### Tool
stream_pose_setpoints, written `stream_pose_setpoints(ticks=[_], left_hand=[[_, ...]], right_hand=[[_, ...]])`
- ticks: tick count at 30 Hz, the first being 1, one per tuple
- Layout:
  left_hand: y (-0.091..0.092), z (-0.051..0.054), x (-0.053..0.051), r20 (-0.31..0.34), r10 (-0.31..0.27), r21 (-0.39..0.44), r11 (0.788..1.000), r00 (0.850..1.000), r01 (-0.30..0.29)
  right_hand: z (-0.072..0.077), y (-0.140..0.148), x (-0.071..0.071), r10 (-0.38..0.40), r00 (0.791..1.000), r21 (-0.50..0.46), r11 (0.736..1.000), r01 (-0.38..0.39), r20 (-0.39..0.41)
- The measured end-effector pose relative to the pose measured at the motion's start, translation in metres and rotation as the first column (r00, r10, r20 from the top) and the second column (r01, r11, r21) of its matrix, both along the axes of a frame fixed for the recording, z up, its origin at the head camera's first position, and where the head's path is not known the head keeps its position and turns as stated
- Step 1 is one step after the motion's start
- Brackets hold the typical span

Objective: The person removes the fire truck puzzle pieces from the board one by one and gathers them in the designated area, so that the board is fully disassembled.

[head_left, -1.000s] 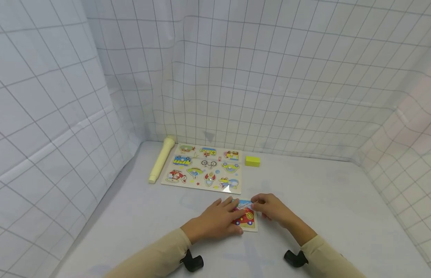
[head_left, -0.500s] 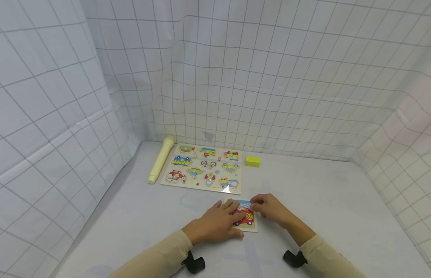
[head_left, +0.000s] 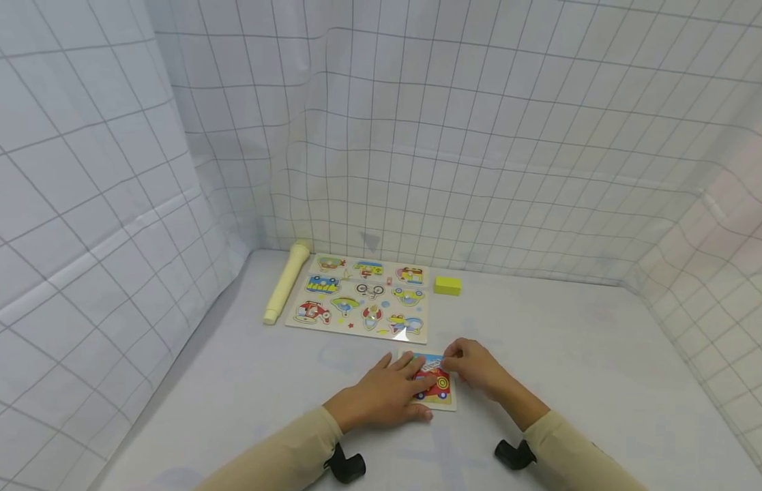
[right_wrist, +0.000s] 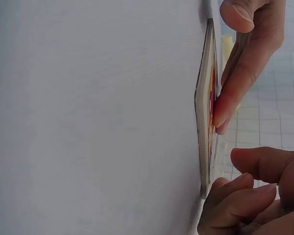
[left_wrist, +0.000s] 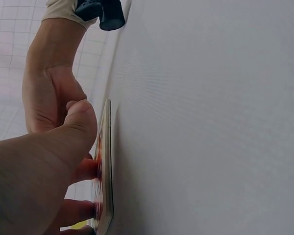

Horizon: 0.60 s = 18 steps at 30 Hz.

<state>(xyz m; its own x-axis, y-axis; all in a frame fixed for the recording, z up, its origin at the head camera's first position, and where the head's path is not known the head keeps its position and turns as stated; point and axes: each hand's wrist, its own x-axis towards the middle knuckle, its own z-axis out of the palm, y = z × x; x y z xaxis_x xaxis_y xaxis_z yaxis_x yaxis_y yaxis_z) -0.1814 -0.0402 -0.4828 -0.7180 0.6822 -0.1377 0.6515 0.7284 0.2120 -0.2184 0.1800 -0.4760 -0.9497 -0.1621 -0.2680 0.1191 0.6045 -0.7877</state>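
A small square picture puzzle [head_left: 442, 393] with a red fire engine lies flat on the table in the head view. Across its left side rests my left hand [head_left: 383, 390], fingers spread and fairly straight, covering part of the picture. My right hand [head_left: 475, 365] is at the puzzle's upper right corner, thumb and fingers loosely bent. From the right wrist, the puzzle's pale edge [right_wrist: 202, 117] shows side-on, with my right fingers [right_wrist: 230, 196] beside its near end and a gap below the thumb or finger above. I see no loose piece in that gap.
Behind the puzzle lies a larger wooden peg puzzle board [head_left: 356, 300] with several vehicle shapes. A cream-coloured stick [head_left: 287, 283] lies along its left side. A yellow block [head_left: 447, 285] sits to its right. Gridded white curtains [head_left: 417, 136] hang around the table.
My right hand has shifted slightly up and left at the puzzle's corner, its wrist moving inward. My left hand stays spread on the puzzle, which has hardly moved.
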Motion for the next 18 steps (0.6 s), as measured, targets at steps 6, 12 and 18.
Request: stream_pose_setpoints(ticks=[6, 12, 18], left_hand=[[-0.0018, -0.0002, 0.002, 0.003, 0.0, 0.003, 1.0, 1.0, 0.0], [-0.0021, 0.0003, 0.0032, -0.001, 0.001, 0.004, 1.0, 1.0, -0.001], [-0.0017, -0.0023, 0.0013, -0.007, -0.002, 0.003, 1.0, 1.0, 0.002]], right_hand=[[0.0, -0.001, 0.0021, 0.03, 0.998, 0.095, 0.995, -0.024, -0.06], [-0.0001, -0.0001, 0.0006, 0.011, 1.0, 0.055, 0.998, -0.009, -0.029], [-0.003, -0.0003, -0.0048, -0.018, 0.999, -0.038, 0.999, 0.019, 0.026]])
